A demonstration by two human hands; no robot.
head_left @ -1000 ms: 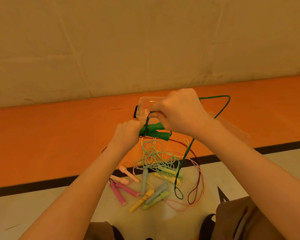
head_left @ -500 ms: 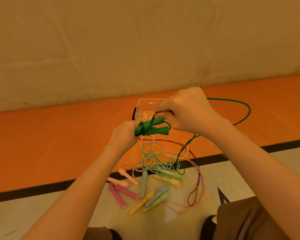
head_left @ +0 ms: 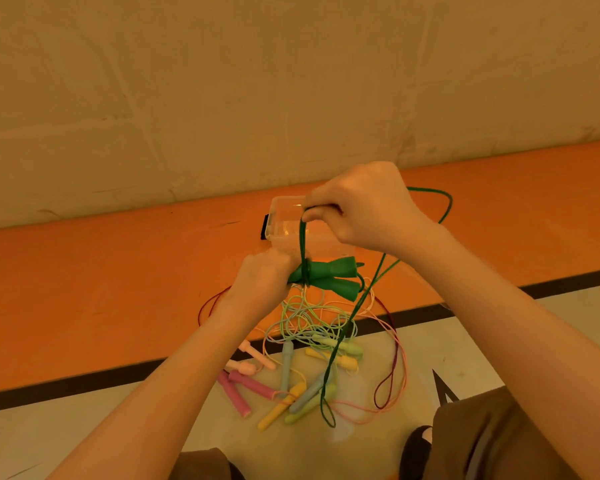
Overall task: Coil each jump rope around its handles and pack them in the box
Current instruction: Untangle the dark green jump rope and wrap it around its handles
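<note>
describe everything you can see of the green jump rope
The green jump rope has two dark green, plastic-looking handles held side by side, roughly level, pointing right. The left hand grips their left ends. A thin green cord is wrapped a few turns around them near that grip, then rises taut to the right hand, which pinches it. The rest loops out to the right behind that wrist and hangs down over the pile of pastel ropes on the floor, ending in a narrow loop. The clear box sits just behind.
</note>
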